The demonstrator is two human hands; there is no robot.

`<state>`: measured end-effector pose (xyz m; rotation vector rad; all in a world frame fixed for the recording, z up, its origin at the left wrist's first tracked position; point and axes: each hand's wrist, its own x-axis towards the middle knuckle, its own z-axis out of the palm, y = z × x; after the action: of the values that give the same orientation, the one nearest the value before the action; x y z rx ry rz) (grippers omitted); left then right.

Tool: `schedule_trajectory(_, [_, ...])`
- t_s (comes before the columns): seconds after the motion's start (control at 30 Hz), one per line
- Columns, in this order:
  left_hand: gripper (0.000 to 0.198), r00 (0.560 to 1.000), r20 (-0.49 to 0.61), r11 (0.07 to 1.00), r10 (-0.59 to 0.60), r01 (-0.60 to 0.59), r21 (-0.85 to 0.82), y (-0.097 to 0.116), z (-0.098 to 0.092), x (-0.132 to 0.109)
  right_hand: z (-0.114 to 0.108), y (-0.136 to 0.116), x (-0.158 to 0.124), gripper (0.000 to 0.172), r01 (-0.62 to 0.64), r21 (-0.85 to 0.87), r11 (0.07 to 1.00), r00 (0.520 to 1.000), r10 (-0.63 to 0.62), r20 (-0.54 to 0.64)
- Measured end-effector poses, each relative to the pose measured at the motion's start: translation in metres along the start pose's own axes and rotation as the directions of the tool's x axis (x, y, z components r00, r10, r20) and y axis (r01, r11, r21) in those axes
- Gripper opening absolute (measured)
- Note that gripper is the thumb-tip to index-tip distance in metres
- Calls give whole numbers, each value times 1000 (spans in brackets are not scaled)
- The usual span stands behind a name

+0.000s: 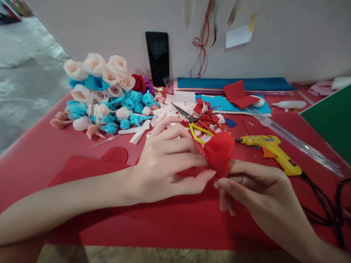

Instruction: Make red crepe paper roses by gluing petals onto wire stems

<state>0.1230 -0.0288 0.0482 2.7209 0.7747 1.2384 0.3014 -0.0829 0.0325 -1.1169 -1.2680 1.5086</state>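
Observation:
A red crepe-paper flower with cupped, overlapping petals stands upright between my hands, above the front of the table. My right hand pinches its narrow base between thumb and fingers. From the other side, my left hand has its thumb and curled fingers closed on the flower's lower left edge. Scissors with yellow and red handles lie just behind the flower, partly covered by it. To its right rests a yellow glue gun, nozzle pointing at the flower. Red paper pieces lie under my left forearm.
Finished white, blue and pink paper flowers are piled at the back left. Paper scraps spread over the middle. A black phone leans on the wall. Clear glue sticks and black cable lie at the right, near a green board.

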Motion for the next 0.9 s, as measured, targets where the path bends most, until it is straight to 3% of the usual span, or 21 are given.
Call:
schedule_trajectory(0.13, [9,1000,9,999,9,-9,31,2,0,-1,0,4,1,14,-7,22,1000,1000,7,8])
schedule_trajectory(0.47, [11,995,21,993,-100,101,-65,6,2,-3,2,2,-1,16,-40,4,999,999,40,-19])
schedule_trajectory(0.9, [10,991,57,983,-120,126,-137,6,1,-2,2,2,-6,14,-98,66,993,995,95,42])
